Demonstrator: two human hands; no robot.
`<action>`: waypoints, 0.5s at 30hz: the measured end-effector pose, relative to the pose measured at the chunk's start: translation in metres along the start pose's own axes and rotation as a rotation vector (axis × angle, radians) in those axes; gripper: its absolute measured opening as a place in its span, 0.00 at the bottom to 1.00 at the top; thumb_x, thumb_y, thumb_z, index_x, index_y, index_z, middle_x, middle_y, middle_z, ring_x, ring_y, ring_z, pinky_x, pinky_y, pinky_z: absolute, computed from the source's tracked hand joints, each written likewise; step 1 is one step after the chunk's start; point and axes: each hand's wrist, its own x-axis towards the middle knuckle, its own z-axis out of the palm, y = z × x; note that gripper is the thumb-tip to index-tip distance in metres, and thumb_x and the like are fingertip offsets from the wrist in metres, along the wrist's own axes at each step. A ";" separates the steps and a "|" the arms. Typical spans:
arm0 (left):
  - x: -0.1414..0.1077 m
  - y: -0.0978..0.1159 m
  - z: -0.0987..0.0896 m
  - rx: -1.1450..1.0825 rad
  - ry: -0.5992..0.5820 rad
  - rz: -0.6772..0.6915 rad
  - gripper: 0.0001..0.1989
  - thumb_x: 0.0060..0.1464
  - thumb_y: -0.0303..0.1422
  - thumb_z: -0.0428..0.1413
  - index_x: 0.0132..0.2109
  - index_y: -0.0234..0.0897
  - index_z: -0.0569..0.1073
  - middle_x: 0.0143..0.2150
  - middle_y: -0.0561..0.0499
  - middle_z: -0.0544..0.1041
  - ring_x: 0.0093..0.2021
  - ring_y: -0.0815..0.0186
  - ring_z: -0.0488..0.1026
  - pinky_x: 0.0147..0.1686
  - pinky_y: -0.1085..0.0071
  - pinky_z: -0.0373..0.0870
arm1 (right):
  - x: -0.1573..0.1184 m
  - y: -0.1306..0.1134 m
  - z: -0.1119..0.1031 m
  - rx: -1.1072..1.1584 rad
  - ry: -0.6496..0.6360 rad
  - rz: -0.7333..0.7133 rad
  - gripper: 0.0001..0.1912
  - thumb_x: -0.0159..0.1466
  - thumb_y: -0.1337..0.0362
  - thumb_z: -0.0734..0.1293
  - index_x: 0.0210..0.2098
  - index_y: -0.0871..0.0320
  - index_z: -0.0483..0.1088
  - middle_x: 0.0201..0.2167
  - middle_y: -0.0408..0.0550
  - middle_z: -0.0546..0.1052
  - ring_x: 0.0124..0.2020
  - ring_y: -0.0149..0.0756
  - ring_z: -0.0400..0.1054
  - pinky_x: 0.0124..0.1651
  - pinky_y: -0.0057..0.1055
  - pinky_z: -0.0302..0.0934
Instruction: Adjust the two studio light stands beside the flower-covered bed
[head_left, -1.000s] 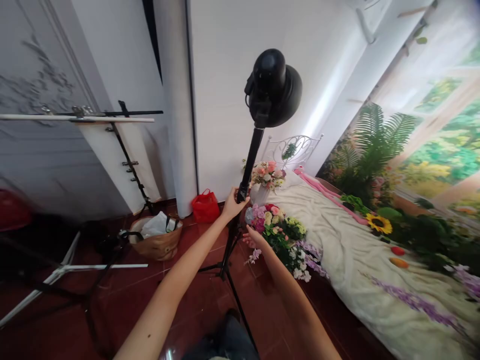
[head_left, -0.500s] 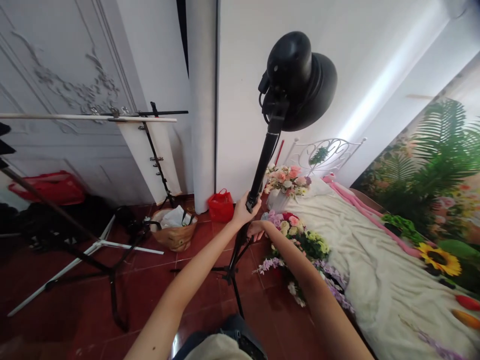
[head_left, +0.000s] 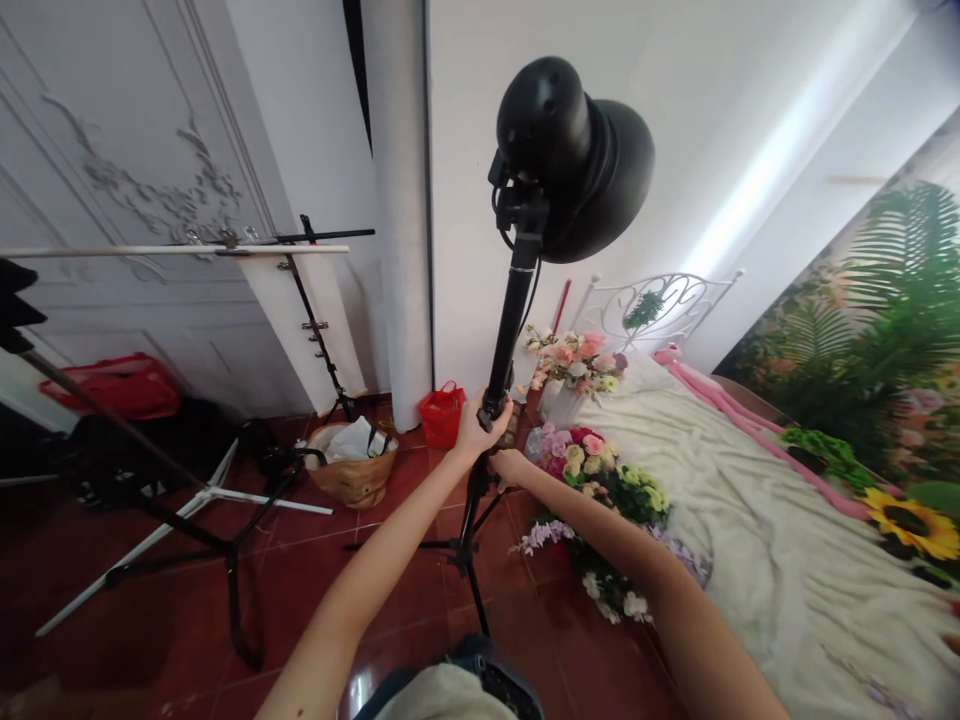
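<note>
A black light stand [head_left: 512,320] rises in front of me, with a large round studio light [head_left: 559,160] on its top end, tilted to the right. My left hand [head_left: 478,425] is wrapped round the pole at a clamp collar. Just below it my right hand [head_left: 510,468] is closed at the lower pole, its fingertips partly hidden behind the stand. The tripod legs [head_left: 474,590] are spread on the red tiled floor. A thin cable runs down along the pole from the lamp.
Artificial flowers [head_left: 592,465] lie on the floor to the right, beside a bed [head_left: 765,530] with a cream cover. Left of the stand are a red bag [head_left: 442,415] and a woven basket [head_left: 354,470]. Another tripod [head_left: 229,550] and a white pole frame [head_left: 270,250] stand further left.
The lamp head and upper pole have shifted slightly left, with both hands still at the pole. My view has moved a little too.
</note>
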 end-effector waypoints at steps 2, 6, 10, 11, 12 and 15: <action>0.000 -0.001 0.002 -0.003 0.009 -0.020 0.07 0.49 0.32 0.55 0.36 0.34 0.71 0.30 0.50 0.76 0.30 0.68 0.73 0.31 0.73 0.69 | -0.014 -0.002 0.009 -0.011 0.030 0.008 0.14 0.55 0.67 0.68 0.41 0.62 0.68 0.36 0.55 0.76 0.39 0.42 0.71 0.39 0.30 0.63; 0.001 -0.001 0.005 -0.002 0.024 -0.040 0.06 0.47 0.31 0.55 0.35 0.34 0.72 0.29 0.50 0.76 0.30 0.68 0.74 0.32 0.73 0.69 | -0.035 -0.009 0.039 -0.013 0.209 0.033 0.13 0.64 0.72 0.54 0.46 0.61 0.64 0.44 0.56 0.73 0.46 0.39 0.67 0.40 0.29 0.62; 0.002 0.002 0.006 0.013 0.031 -0.040 0.06 0.47 0.30 0.55 0.34 0.34 0.72 0.29 0.51 0.76 0.29 0.69 0.74 0.32 0.74 0.69 | -0.038 -0.014 0.073 0.045 0.413 0.047 0.15 0.64 0.71 0.54 0.49 0.58 0.62 0.52 0.54 0.68 0.51 0.36 0.62 0.46 0.29 0.60; 0.003 0.004 0.006 0.019 0.027 -0.036 0.06 0.47 0.30 0.55 0.34 0.34 0.72 0.30 0.50 0.77 0.30 0.69 0.74 0.32 0.74 0.69 | -0.036 -0.014 0.078 0.072 0.429 0.089 0.15 0.64 0.70 0.54 0.49 0.57 0.61 0.52 0.54 0.68 0.51 0.36 0.62 0.46 0.28 0.60; 0.003 0.005 0.006 0.027 0.026 -0.033 0.06 0.47 0.30 0.54 0.34 0.34 0.72 0.30 0.50 0.77 0.30 0.68 0.74 0.32 0.74 0.69 | -0.035 -0.014 0.080 0.098 0.429 0.145 0.15 0.64 0.70 0.55 0.49 0.57 0.61 0.51 0.53 0.69 0.51 0.36 0.62 0.45 0.28 0.60; 0.004 0.006 0.006 0.043 0.035 -0.017 0.05 0.47 0.29 0.54 0.34 0.34 0.72 0.30 0.50 0.77 0.31 0.68 0.74 0.34 0.74 0.69 | -0.029 -0.008 0.074 0.150 0.303 0.283 0.15 0.63 0.66 0.58 0.50 0.58 0.59 0.46 0.55 0.72 0.48 0.38 0.65 0.41 0.29 0.62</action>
